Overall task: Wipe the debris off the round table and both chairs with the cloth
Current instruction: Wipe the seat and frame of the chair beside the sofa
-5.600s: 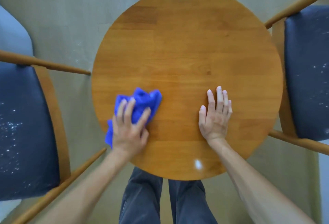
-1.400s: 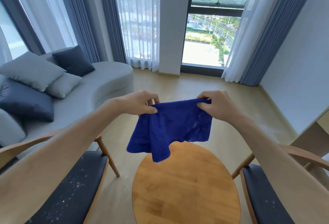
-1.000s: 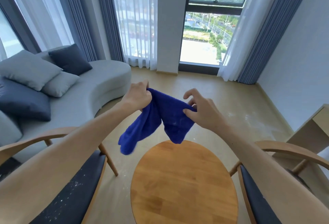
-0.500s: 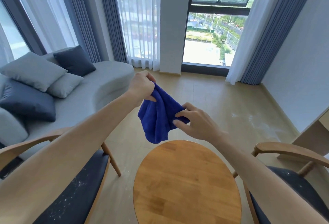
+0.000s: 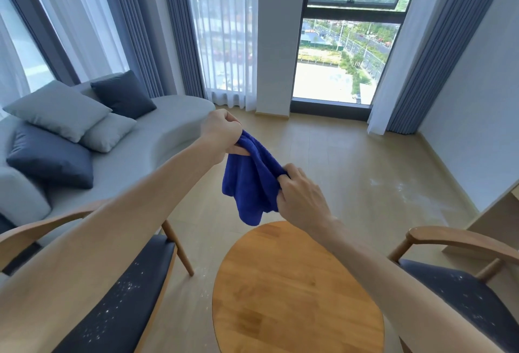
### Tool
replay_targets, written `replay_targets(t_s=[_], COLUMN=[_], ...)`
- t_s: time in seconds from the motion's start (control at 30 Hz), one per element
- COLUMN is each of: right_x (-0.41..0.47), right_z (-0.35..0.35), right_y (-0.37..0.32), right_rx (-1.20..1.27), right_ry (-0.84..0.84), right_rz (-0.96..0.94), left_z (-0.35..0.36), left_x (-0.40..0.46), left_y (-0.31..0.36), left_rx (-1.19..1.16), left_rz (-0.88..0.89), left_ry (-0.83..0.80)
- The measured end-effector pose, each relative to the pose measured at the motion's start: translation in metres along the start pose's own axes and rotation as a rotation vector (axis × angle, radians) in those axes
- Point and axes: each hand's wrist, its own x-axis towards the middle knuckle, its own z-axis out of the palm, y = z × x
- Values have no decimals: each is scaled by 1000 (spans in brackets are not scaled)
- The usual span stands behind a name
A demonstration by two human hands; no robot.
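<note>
From the head camera, both bare hands hold a blue cloth [image 5: 248, 184] in the air above the far edge of the round table [image 5: 295, 293], clear of its surface. The left hand [image 5: 222, 130] is raised higher, its fingers curled tight around one bunched end; the right hand [image 5: 302, 198] sits lower and nearer, pinching the other side between thumb and curled fingers. The cloth is a soft, fuzzy terry or microfibre weave in saturated royal blue, folded over itself and hanging in loose rounded lobes.

The table has a smooth, glossy top of jointed wood strips in a warm honey tone. The left chair [image 5: 120, 296] and the right chair [image 5: 463, 293] have curved pale wooden arms and dark navy seat pads that look like leather; both pads carry scattered white specks of debris, thicker on the left one. White dust also lies on the pale plank floor [image 5: 351, 161].

A rounded grey fabric sofa [image 5: 168, 128] holds grey and navy cushions [image 5: 59, 111]. Sheer white curtains [image 5: 222, 29] and pleated blue-grey drapes frame the window [image 5: 348, 43]. No writing or labels can be read anywhere.
</note>
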Motion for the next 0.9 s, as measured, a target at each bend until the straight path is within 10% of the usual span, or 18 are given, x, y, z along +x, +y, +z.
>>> replay_targets(t_s=[0.47, 0.9], right_x=[42, 38], right_z=[-68, -67], right_y=[60, 54], right_rx=[160, 293], right_ry=[-253, -186], right_rz=[-181, -40], left_z=[-32, -1], left_x=[6, -10], left_y=[-14, -53], left_rx=[334, 814], left_rz=[50, 516], left_ry=[-397, -347])
